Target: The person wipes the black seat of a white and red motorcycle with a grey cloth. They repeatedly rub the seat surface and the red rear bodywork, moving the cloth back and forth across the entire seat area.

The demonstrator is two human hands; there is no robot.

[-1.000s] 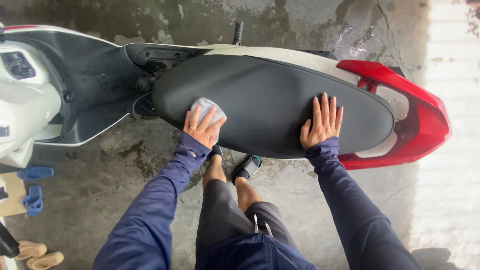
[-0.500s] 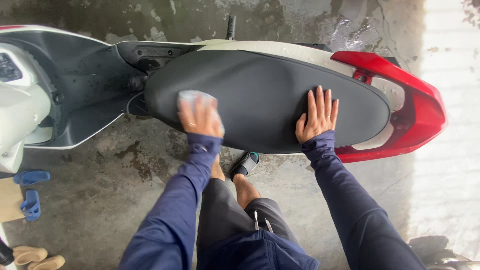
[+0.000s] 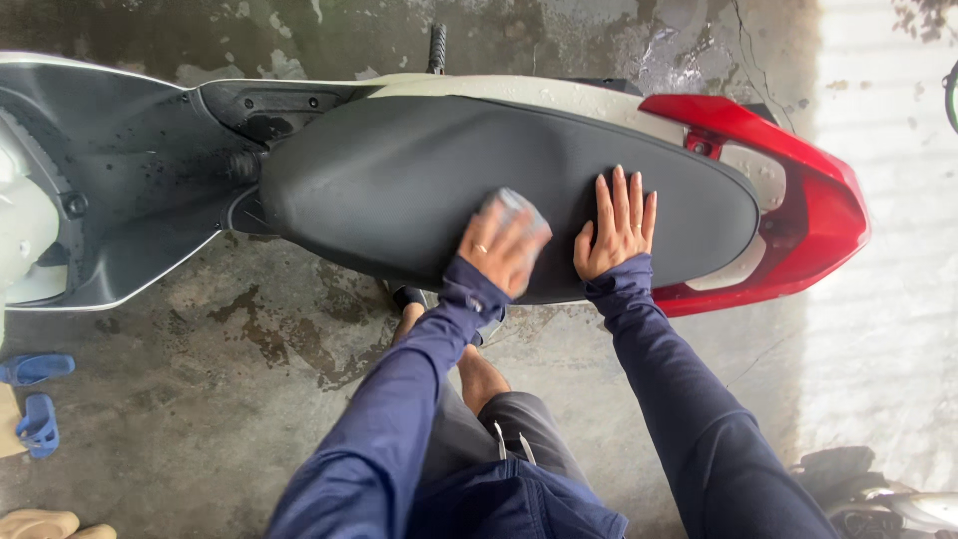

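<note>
Black seat (image 3: 399, 180), red tail (image 3: 798, 200), grey cloth (image 3: 514, 205)

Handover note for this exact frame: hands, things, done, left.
Left hand: pressed on a small grey cloth on the black scooter seat, near its middle.
Right hand: flat and open on the seat, just beside the left hand, toward the red tail.
Done: cannot tell from the seat's look which parts are wiped.
Left: water drops show on the white side panel; the concrete floor is wet and stained.
</note>
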